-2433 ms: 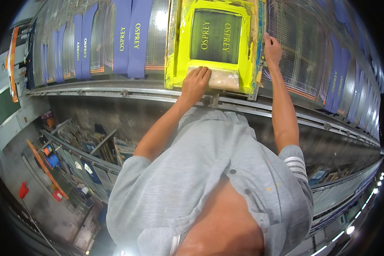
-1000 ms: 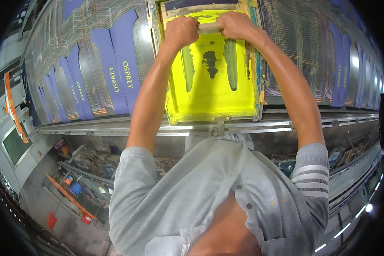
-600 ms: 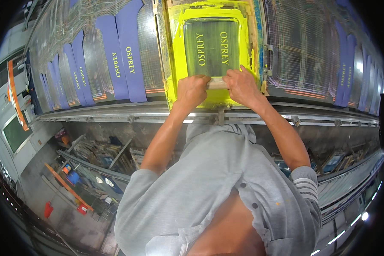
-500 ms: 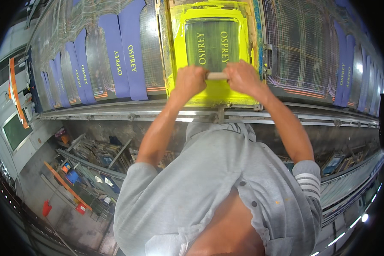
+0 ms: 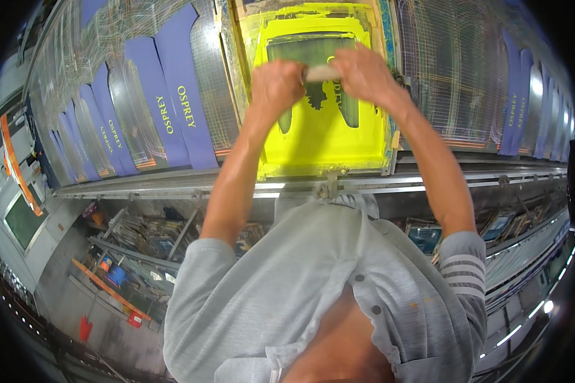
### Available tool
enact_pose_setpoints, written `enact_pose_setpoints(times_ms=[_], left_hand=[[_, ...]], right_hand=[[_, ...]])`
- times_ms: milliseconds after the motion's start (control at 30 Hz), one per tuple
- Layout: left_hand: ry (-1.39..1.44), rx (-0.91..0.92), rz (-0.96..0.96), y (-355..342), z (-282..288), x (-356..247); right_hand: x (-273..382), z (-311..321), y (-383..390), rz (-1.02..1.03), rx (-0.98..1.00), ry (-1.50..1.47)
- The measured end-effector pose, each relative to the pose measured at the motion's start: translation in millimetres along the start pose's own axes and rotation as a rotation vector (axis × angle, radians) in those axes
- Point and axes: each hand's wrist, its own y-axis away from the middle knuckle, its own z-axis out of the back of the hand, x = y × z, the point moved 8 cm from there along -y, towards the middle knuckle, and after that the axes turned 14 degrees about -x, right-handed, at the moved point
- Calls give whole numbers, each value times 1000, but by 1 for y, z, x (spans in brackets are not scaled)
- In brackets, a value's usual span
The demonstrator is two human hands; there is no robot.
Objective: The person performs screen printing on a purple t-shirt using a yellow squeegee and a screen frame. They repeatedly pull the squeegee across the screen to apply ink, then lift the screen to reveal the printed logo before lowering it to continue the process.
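My left hand (image 5: 278,86) and my right hand (image 5: 367,75) are closed around the two ends of a squeegee's pale handle (image 5: 323,73), slightly blurred by motion. The blade is mostly hidden by my hands. Under it is a framed printing screen (image 5: 391,38), its mesh thickly coated with bright yellow ink (image 5: 326,150) on the near side. Beyond and beside the squeegee, a dark window of mesh (image 5: 284,50) shows with ragged yellow edges. Part of a lettered stencil appears close to my right hand.
Purple fabric strips (image 5: 184,83) with yellow printed lettering lie in pairs on the long table left of the screen; more strips (image 5: 512,96) lie to the right. A metal rail (image 5: 236,189) runs along the table's near edge. Shelves of frames (image 5: 147,233) stand below.
Both hands have pushed the squeegee away from me, toward the screen's far side. Yellow ink now covers much of the previously dark mesh. My view has shifted slightly.
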Motion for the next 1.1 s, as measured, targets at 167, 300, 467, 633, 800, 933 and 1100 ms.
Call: enact_pose_setpoints(times_ms=[167,300,467,633,800,933,1100], left_hand=[[84,-14,29,108,0,-30],[112,-54,-95,119,-5,-54],[248,-222,-58,131,-27,-27],[-42,-146,-57,146,20,-31],[94,-182,-14,166,39,-33],[79,-238,-14,190,71,31],[-10,-230,-15,228,98,138]], right_hand=[[67,-8,93,58,-39,-54],[60,2,123,-62,104,-225],[-51,86,107,-402,-666,196],[-92,12,118,-950,-530,-441],[-60,51,125,-855,-785,-457],[8,40,89,-764,-964,-444],[88,-33,37,-777,-865,-556]])
